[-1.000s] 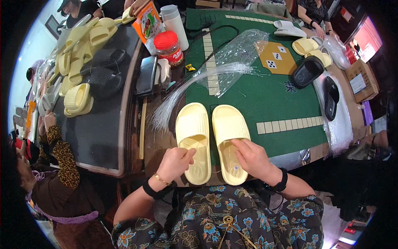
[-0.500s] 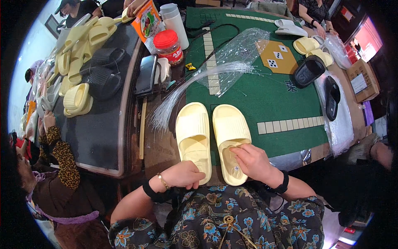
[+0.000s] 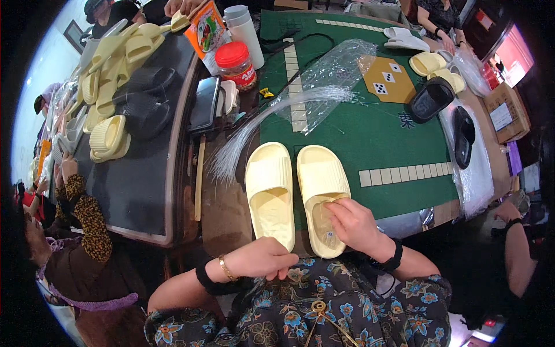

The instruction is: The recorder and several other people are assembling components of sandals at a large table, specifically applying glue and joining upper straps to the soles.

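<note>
The yellow slide sandals (image 3: 270,176) look light and squishy; hold their sides. Left hand (image 3: 260,258) and right hand (image 3: 352,224) pinch narrowly, contents hidden.

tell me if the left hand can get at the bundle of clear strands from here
Probably yes: the left hand is by the heel of the left slipper, and the frayed end of the clear strands lies farther ahead, left of that slipper's toe. Nothing seems to block that side.
</note>
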`<state>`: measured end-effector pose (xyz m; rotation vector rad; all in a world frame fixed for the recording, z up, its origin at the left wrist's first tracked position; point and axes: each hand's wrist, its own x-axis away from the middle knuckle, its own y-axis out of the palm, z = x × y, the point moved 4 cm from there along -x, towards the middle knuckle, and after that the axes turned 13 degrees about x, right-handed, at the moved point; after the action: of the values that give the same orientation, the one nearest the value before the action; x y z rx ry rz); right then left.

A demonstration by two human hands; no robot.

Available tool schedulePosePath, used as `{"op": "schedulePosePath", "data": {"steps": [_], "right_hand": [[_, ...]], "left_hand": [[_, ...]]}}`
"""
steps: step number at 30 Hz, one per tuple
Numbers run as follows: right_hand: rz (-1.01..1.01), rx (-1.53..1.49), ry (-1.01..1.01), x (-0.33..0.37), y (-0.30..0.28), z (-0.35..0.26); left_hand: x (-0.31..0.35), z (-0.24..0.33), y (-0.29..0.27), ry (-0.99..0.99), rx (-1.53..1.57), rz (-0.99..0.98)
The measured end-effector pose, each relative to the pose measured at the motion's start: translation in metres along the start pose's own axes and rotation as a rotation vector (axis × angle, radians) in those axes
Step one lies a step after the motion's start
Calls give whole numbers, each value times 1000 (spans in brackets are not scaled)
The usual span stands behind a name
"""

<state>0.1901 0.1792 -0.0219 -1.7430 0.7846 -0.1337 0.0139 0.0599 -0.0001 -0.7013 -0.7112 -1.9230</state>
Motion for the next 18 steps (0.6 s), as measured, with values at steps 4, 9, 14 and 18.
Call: {"op": "schedulePosePath", "data": {"steps": [4,9,14,18], "right_hand": [[-6,-14,0,0,0,0],[3,-8,-7,-1,-1,-1],[4,5,-14,-2,-1,-1],[-15,9,-4,-2,-1,-2]], "left_hand": [[-5,-11,-15,-77,156,85],[-10,-22,-10,-185,211,27],[-15,-25,-11,-238,199,-3],[-22,-45,-7,-228,255,-52]]}}
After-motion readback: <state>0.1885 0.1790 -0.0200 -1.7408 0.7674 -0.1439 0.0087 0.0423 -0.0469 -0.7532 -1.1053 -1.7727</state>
